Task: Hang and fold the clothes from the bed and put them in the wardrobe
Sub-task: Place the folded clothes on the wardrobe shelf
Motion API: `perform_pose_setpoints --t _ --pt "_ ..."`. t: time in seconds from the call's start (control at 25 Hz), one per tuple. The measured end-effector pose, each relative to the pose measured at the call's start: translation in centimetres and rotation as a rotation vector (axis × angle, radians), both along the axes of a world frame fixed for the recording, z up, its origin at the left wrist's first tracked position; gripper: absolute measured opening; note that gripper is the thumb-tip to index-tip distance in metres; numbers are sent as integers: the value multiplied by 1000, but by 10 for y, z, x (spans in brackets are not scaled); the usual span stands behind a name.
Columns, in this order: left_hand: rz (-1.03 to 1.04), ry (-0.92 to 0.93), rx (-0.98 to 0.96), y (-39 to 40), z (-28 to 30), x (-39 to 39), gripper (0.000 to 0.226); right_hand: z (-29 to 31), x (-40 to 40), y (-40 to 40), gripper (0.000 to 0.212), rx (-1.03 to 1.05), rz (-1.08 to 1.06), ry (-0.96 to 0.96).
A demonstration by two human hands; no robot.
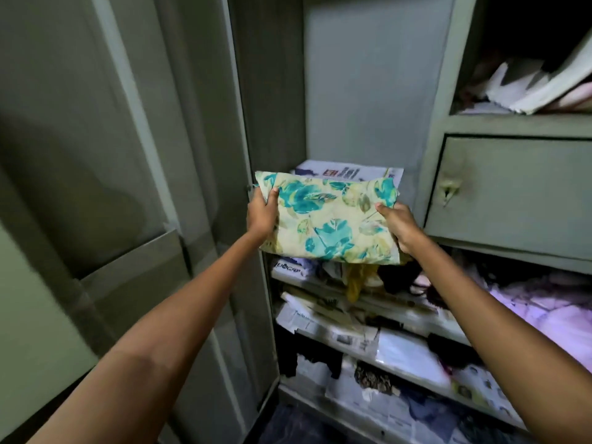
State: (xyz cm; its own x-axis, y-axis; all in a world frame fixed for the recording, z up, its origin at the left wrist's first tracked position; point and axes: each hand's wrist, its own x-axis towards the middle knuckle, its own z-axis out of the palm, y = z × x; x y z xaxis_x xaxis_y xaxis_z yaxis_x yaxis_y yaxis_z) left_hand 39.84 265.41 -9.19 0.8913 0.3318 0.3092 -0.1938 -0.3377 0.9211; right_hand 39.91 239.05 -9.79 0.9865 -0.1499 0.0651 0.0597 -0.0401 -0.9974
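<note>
While both hands, left hand (262, 216) and right hand (398, 226), pinch the folded floral cloth (330, 219) at the newspaper-lined shelf (349, 172) front edge, uneven release could unfold it.

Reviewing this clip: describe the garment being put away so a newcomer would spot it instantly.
Start at the open grey wardrobe and its newspaper-lined shelf. In front of it, the left hand and right hand grip a folded cloth by its sides. Its pale yellow fabric with teal flowers stands out from the items below.
</note>
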Motion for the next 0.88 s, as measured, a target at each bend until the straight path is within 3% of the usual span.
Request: perform_pose_setpoints --t 0.4,0.56,0.76,0.88 --pt "21 152 -187 -12 3 210 38 38 237 4 22 -279 -49 112" --pt "45 218 -245 -13 -3 276 38 45 309 7 4 -397 -16 126" --pt "46 259 -347 -18 -18 314 36 57 385 8 12 -627 87 81" --pt "15 266 -514 -25 -25 322 32 64 430 19 2 -806 173 44"
